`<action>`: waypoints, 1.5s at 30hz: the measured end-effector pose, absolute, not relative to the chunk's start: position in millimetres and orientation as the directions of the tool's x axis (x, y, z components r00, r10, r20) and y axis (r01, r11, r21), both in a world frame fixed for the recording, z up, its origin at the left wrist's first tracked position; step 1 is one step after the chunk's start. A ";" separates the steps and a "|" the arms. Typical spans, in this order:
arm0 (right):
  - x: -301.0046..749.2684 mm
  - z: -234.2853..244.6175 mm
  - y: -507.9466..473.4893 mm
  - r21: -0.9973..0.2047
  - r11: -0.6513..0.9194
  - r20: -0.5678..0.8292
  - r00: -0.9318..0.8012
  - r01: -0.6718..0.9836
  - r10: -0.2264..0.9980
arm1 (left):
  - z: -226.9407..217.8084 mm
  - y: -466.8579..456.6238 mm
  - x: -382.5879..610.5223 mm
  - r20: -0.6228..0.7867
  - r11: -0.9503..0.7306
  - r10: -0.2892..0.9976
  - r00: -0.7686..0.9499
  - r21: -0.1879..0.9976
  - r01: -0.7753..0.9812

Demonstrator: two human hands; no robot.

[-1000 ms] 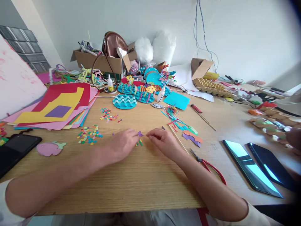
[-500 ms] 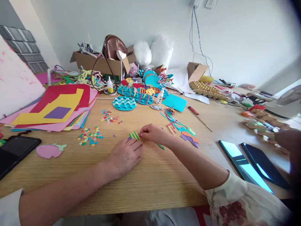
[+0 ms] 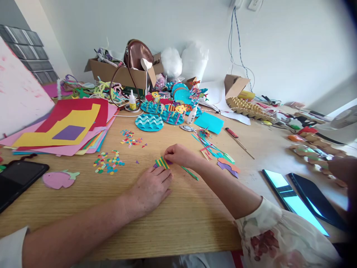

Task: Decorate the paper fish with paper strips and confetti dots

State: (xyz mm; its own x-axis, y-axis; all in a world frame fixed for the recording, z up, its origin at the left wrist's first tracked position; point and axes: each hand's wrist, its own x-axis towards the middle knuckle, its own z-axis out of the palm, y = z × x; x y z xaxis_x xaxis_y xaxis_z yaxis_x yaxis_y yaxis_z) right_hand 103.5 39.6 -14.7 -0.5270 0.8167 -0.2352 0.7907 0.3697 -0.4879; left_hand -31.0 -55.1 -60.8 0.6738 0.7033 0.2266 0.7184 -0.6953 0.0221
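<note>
A small yellow paper piece with green stripes lies on the wooden table in the middle. My left hand rests flat just below it, fingers stretched out, fingertips touching its near edge. My right hand comes in from the right with fingers curled, pinching the piece's right edge. A thin green paper strip lies just right of the hands.
Colored paper sheets are stacked at left, confetti bits near them, a pink paper fish and a black phone at far left. Blue wave crafts, glue bottles, strips, two phones at right, cardboard boxes behind.
My left hand has slid down and flattened below the striped piece. My right hand has moved left onto it. A second ago both hands pinched small bits apart from each other.
</note>
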 end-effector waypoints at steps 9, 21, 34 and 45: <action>103.5 -17.4 36.8 -0.454 0.390 -0.279 -0.543 0.801 0.792 | -64.5 -56.2 -31.9 0.238 -0.698 0.695 0.679 -0.004 0.716; 108.0 -12.4 33.0 -0.464 0.415 -0.335 -0.589 0.783 0.735 | -64.2 -57.6 -30.6 0.237 -0.691 0.698 0.675 -0.019 0.722; 104.2 -0.2 35.7 -0.440 0.389 -0.319 -0.546 0.809 0.775 | -62.0 -58.3 -30.5 0.190 -0.686 0.715 0.673 0.002 0.728; 95.3 -10.7 43.7 -0.476 0.366 -0.267 -0.528 0.799 0.806 | -59.7 -59.2 -29.4 0.181 -0.675 0.729 0.661 0.027 0.737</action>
State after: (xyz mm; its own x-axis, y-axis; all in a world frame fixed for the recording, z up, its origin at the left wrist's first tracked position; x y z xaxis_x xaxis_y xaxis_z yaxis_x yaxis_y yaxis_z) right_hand 95.3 43.7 -10.7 -0.5284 0.8060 -0.2668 0.7993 0.3663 -0.4764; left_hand -29.4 -59.2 -59.7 0.6606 0.7286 0.1809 0.7372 -0.6751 0.0269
